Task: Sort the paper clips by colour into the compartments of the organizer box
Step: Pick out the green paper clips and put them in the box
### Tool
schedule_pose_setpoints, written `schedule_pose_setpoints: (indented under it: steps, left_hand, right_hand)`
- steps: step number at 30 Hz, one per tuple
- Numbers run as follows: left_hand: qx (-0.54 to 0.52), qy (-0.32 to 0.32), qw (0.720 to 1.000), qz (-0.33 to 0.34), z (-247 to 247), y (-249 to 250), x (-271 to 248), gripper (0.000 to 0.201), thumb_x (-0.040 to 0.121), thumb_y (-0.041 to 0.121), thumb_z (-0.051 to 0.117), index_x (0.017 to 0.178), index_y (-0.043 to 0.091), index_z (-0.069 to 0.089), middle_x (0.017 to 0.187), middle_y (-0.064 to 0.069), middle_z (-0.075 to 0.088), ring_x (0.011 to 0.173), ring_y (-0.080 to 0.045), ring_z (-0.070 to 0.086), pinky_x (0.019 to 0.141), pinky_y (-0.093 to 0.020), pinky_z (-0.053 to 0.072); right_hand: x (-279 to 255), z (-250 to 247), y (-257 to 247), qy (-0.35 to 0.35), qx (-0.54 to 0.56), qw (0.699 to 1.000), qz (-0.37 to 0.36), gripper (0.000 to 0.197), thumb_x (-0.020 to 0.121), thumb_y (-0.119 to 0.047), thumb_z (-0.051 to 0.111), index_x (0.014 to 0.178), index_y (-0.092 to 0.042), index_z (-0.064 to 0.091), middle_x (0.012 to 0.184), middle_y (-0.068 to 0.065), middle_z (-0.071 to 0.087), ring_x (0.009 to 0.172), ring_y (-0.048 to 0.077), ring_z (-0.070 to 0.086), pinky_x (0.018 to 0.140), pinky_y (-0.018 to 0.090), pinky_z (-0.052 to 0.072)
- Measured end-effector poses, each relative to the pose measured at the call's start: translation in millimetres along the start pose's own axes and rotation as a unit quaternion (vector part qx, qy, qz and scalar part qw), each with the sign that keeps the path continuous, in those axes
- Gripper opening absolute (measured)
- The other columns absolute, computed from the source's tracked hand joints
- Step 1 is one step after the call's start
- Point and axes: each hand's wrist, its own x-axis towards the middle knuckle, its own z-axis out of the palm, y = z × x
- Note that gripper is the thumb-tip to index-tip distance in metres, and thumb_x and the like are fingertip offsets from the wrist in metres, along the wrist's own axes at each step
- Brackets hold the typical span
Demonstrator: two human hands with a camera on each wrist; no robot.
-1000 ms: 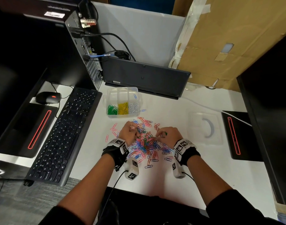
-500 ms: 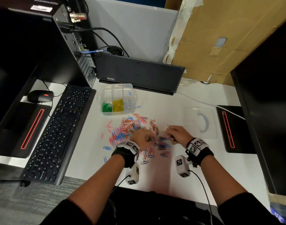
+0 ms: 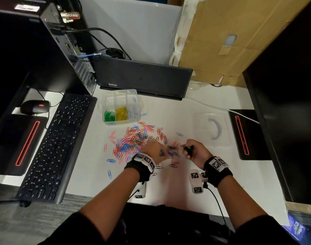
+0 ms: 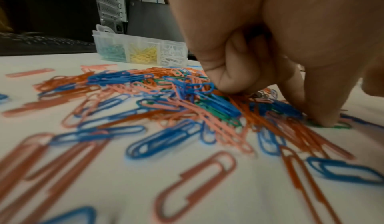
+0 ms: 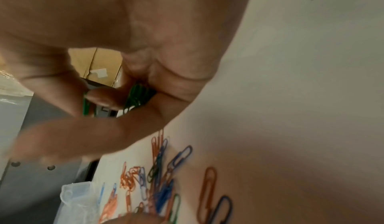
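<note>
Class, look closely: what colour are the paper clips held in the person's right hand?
Green. The right hand grips a bunch of green paper clips, clearest in the right wrist view.

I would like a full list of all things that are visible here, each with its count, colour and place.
Organizer box: one, clear, behind the pile; green, yellow and white clips in its near compartments, one blue clip in a far one.
Loose paper clips: many, red, pink, blue, some green, mid-desk.
Green clips: a few, in the right hand.
Clear lid: one, right of the pile.
Keyboard: one, black, left.
Mouse: one, black, far left.
Computer tower: one, black, back left.
Cardboard: brown, back right.
Left hand: on the pile, one finger pressing a green clip.
Right hand: grips the green clips.
</note>
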Motion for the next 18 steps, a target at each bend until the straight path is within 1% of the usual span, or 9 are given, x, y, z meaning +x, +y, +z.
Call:
schedule_pose_setpoints:
  steps: [3, 5, 7, 9, 11, 13, 14, 16, 18]
  left_hand:
    - [0.001, 0.01, 1.0, -0.008, -2.5, -6.8, -2.7, 0.016, 0.079, 0.032, 0.075, 0.09, 0.02, 0.075, 0.088, 0.005, 0.071, 0.08, -0.011, 0.061, 0.073, -0.022, 0.047]
    - [0.0, 0.016, 1.0, -0.011, -3.5, -10.4, -4.0, 0.023, 0.074, 0.033, 0.079, 0.093, 0.022, 0.072, 0.086, 0.006, 0.067, 0.076, -0.009, 0.056, 0.072, -0.022, 0.047]
    - [-0.002, 0.015, 1.0, -0.009, -4.0, -11.7, -4.5, 0.027, 0.072, 0.031, 0.08, 0.095, 0.023, 0.07, 0.081, 0.003, 0.064, 0.073, -0.011, 0.056, 0.066, -0.021, 0.043]
    - [0.007, 0.011, 1.0, 0.004, -5.3, -11.8, -5.0, 0.024, 0.072, 0.03, 0.08, 0.093, 0.024, 0.07, 0.08, 0.002, 0.066, 0.073, -0.012, 0.057, 0.065, -0.02, 0.042]
    - [0.025, 0.006, 0.999, 0.026, -6.5, -9.4, -7.4, 0.019, 0.074, 0.03, 0.079, 0.092, 0.025, 0.074, 0.084, 0.003, 0.07, 0.073, -0.01, 0.058, 0.067, -0.018, 0.041]
    - [0.034, 0.0, 0.999, 0.042, -6.2, -6.5, -9.9, 0.014, 0.077, 0.03, 0.076, 0.091, 0.024, 0.077, 0.087, 0.004, 0.073, 0.072, -0.008, 0.058, 0.067, -0.015, 0.038]
    - [0.038, -0.007, 0.998, 0.044, -6.1, -5.0, -10.7, 0.013, 0.079, 0.03, 0.075, 0.09, 0.024, 0.078, 0.088, 0.005, 0.073, 0.072, -0.008, 0.057, 0.067, -0.016, 0.039]
    - [0.044, -0.024, 0.998, 0.046, -5.7, -2.9, -10.8, 0.013, 0.08, 0.032, 0.074, 0.09, 0.025, 0.078, 0.089, 0.006, 0.073, 0.074, -0.009, 0.06, 0.07, -0.021, 0.047]
    - [0.059, -0.041, 0.997, 0.042, -6.5, -1.2, -8.2, 0.014, 0.08, 0.036, 0.073, 0.09, 0.027, 0.078, 0.091, 0.005, 0.074, 0.081, -0.014, 0.065, 0.077, -0.026, 0.053]
  right_hand:
    - [-3.3, 0.1, 1.0, 0.007, -0.025, 1.0, 0.011, 0.039, 0.088, 0.0, 0.04, 0.052, -0.013, 0.047, 0.07, 0.014, 0.064, 0.054, 0.019, 0.053, 0.043, 0.024, 0.042]
    - [-2.9, 0.3, 4.5, 0.009, -0.047, 0.999, 0.015, 0.041, 0.086, 0.001, 0.04, 0.049, -0.015, 0.047, 0.068, 0.012, 0.061, 0.052, 0.019, 0.05, 0.043, 0.024, 0.039]
    - [-0.4, 0.5, 8.3, 0.025, -0.066, 0.997, 0.014, 0.035, 0.084, 0.0, 0.041, 0.053, -0.015, 0.043, 0.066, 0.011, 0.055, 0.049, 0.018, 0.042, 0.041, 0.025, 0.033]
    - [2.2, 1.0, 8.9, 0.044, -0.097, 0.994, 0.005, 0.029, 0.082, -0.001, 0.044, 0.057, -0.014, 0.042, 0.063, 0.009, 0.049, 0.046, 0.017, 0.037, 0.038, 0.023, 0.025]
    - [5.0, 1.7, 7.0, 0.052, -0.137, 0.989, -0.017, 0.029, 0.084, -0.001, 0.05, 0.059, -0.015, 0.041, 0.06, 0.006, 0.041, 0.045, 0.014, 0.031, 0.038, 0.019, 0.018]
    - [8.3, 3.7, 4.3, 0.047, -0.193, 0.979, -0.044, 0.034, 0.088, -0.006, 0.061, 0.06, -0.017, 0.043, 0.057, 0.0, 0.035, 0.043, 0.012, 0.026, 0.04, 0.019, 0.017]
    - [9.8, 5.1, 3.6, 0.048, -0.245, 0.966, -0.066, 0.033, 0.088, -0.012, 0.067, 0.061, -0.017, 0.048, 0.054, -0.002, 0.037, 0.042, 0.011, 0.028, 0.04, 0.02, 0.02]
    - [12.4, 8.3, 4.5, 0.063, -0.374, 0.915, -0.136, 0.021, 0.082, -0.024, 0.078, 0.067, -0.018, 0.063, 0.055, -0.005, 0.05, 0.046, 0.009, 0.042, 0.043, 0.022, 0.034]
    - [14.9, 12.0, 5.8, 0.078, -0.465, 0.86, -0.195, 0.011, 0.075, -0.029, 0.082, 0.074, -0.024, 0.073, 0.065, -0.011, 0.063, 0.06, 0.001, 0.056, 0.057, 0.015, 0.044]
